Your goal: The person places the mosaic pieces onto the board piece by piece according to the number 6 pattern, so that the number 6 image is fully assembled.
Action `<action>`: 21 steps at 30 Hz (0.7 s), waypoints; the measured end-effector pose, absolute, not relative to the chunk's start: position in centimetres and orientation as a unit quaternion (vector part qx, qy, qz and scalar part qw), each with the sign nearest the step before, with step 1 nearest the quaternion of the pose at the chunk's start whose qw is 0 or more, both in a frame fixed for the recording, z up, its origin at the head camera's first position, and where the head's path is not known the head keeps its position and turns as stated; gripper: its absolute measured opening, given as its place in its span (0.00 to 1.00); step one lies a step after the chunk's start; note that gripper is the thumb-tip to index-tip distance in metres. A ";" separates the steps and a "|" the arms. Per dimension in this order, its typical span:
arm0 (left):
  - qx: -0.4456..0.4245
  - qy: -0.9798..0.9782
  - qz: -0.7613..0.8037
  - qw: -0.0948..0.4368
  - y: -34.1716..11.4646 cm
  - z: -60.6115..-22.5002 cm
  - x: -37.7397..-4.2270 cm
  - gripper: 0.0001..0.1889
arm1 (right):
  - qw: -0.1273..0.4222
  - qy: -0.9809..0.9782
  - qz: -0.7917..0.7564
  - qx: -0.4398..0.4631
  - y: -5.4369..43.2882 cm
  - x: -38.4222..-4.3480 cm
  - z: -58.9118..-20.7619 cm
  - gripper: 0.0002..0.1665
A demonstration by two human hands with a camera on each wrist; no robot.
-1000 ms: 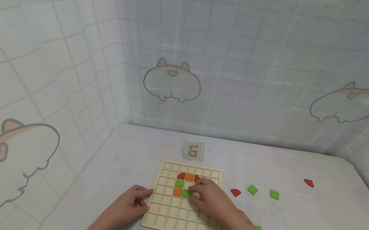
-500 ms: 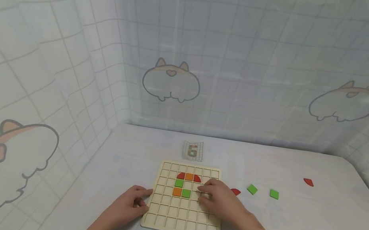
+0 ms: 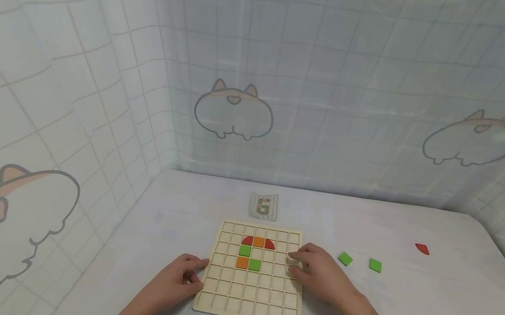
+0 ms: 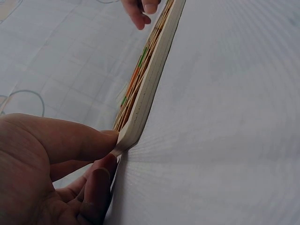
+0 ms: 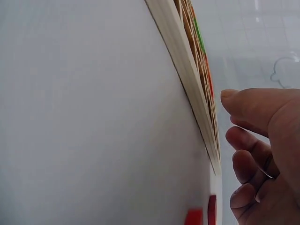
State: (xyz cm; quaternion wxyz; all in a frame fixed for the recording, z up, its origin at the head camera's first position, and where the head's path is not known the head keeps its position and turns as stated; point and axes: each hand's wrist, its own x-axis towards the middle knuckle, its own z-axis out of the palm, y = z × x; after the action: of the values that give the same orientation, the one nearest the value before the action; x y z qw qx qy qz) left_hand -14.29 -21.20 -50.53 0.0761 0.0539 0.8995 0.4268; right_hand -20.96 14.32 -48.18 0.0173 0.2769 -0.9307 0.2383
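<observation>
A square wooden grid board [image 3: 248, 307] lies on the table. In its cells sit two red quarter-circle pieces, one of them a red piece [image 3: 270, 244], two orange squares including an orange square [image 3: 259, 242], and two green squares including a green square [image 3: 254, 264]. My left hand [image 3: 176, 277] holds the board's left edge, thumb tip at the near corner in the left wrist view. My right hand [image 3: 325, 276] hovers by the board's right edge. Its thumb and fingers are loosely bent and apart, with nothing between them in the right wrist view.
Behind the board lies a small pattern card [image 3: 264, 206]. To the right are a green tile [image 3: 345, 258], another green tile [image 3: 375, 265] and a red piece [image 3: 422, 249]. The right wrist view shows a red piece [image 5: 212, 209] near the board's end. Patterned cloth walls surround the table.
My right hand has moved right from the board's middle to its right edge, uncovering the placed green and red pieces and covering a loose red one. My left hand stays put.
</observation>
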 end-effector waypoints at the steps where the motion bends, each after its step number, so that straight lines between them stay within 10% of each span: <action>1: 0.052 0.899 0.427 0.076 -21.2 -50.5 -14.3 0.28 | 0.019 -0.933 0.237 0.271 14.6 -21.0 -48.2 0.19; 21: 0.043 0.897 0.432 0.080 -21.1 -50.4 -14.2 0.29 | 0.004 -0.958 0.221 0.181 19.2 -21.6 -48.4 0.22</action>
State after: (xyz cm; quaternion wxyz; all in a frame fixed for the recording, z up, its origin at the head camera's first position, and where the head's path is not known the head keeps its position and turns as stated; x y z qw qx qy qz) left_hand -14.24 -21.11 -50.42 0.0804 0.0427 0.8973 0.4320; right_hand -21.62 19.17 -48.41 0.0042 0.1807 -0.9585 0.2206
